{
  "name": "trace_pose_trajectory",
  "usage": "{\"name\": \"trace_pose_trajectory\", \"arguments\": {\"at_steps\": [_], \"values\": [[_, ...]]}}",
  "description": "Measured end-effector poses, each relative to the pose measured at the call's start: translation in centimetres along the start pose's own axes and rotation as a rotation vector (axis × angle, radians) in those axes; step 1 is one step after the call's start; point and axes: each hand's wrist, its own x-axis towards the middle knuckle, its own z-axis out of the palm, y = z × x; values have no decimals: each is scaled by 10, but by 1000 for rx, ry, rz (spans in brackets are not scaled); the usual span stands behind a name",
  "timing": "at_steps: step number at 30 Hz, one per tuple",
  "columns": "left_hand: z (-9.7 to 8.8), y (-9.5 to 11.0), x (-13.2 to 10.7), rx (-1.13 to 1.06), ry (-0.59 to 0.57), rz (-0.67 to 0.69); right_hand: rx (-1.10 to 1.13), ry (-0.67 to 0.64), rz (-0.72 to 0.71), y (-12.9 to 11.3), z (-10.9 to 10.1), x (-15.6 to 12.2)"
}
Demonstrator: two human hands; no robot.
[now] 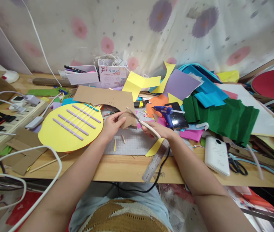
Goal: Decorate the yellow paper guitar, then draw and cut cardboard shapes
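My left hand (113, 126) pinches a small piece of brown cardboard (127, 120) between thumb and fingers, above the grey cutting mat (132, 146). In my right hand (156, 129) is a pair of scissors with pale handles (152, 129); the blades point up and left, at the right side of the cardboard piece. Behind them lies a larger cardboard sheet (98, 96) with a curved cut edge. Left of my left hand rests a yellow lute-shaped cutout (52, 135) with purple strips and white strings across it.
A blue glue gun (167, 112) stands beyond my right hand, near a dark phone (179, 120). A steel ruler (154, 166) overhangs the table's front edge. Green crepe paper (228, 119) and a white power bank (216, 156) lie right; a power strip (27, 117) is left.
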Motion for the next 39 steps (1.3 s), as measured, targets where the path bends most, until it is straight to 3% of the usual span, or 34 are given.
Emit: {"name": "trace_pose_trajectory", "arguments": {"at_steps": [13,35,39], "values": [[-5,-2,3,91,13,67,9,-12,50,2,-7,-1],[-7,-3,5,62,31,35,-15,-38,64,12,-13,3],[-6,-4,6,62,37,31,-105,-51,7,13,-13,3]]}}
